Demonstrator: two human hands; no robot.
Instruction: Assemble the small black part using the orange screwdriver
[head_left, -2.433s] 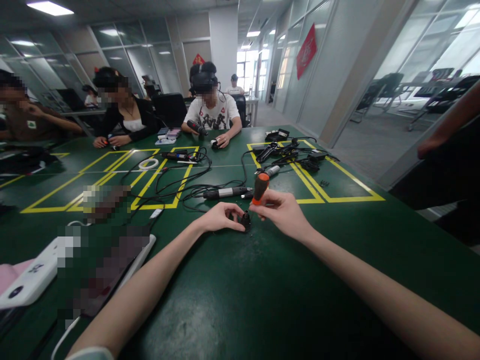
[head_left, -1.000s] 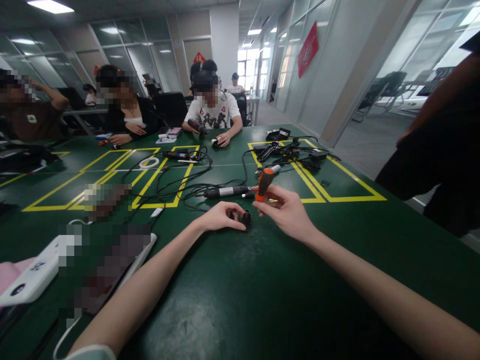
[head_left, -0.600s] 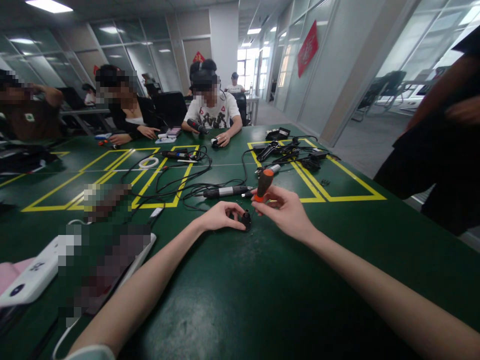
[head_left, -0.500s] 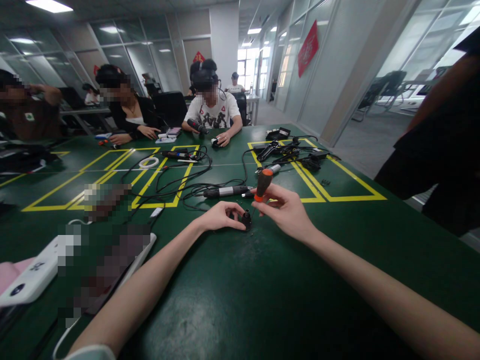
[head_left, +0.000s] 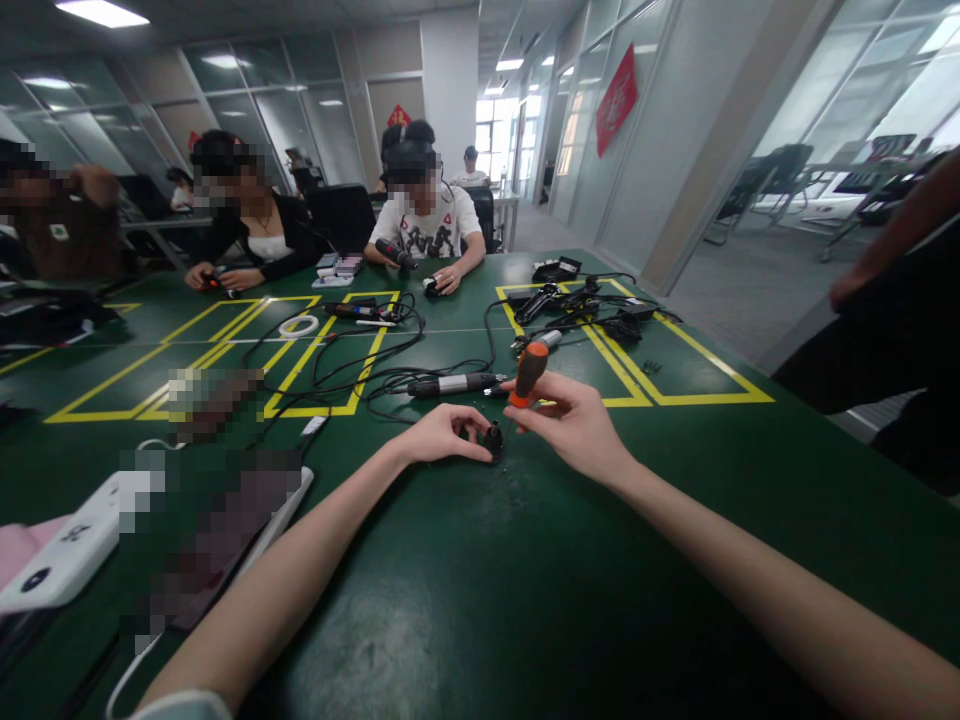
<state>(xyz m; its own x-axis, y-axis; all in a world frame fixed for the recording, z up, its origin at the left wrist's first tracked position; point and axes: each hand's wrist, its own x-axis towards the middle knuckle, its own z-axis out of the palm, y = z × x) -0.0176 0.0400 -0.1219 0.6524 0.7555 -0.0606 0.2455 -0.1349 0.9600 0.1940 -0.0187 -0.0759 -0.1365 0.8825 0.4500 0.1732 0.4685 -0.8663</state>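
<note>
Between thumb and fingers, my left hand (head_left: 448, 436) grips a small black part (head_left: 493, 438) with a round upright neck, close to the tabletop. My right hand (head_left: 571, 418) is closed around a screwdriver (head_left: 532, 370) with an orange and dark handle. The handle points up, and the thin shaft slants down beside the black part. Whether its tip touches the part I cannot tell. Tiny bits lie on the green table (head_left: 420, 590) near the part. Just beyond my hands rests a black and silver electric screwdriver (head_left: 452, 384).
Black cables and tools (head_left: 577, 300) lie within yellow tape at the back right. A white tape roll (head_left: 298, 325) sits farther left. Blurred-out devices and a white power bank (head_left: 75, 540) lie by my left forearm. Co-workers sit across; a person (head_left: 892, 330) stands at right.
My hands stay nearly in place; the screwdriver handle leans slightly more to the right. A seated co-worker's hands have come together on a tool, and the standing person has shifted.
</note>
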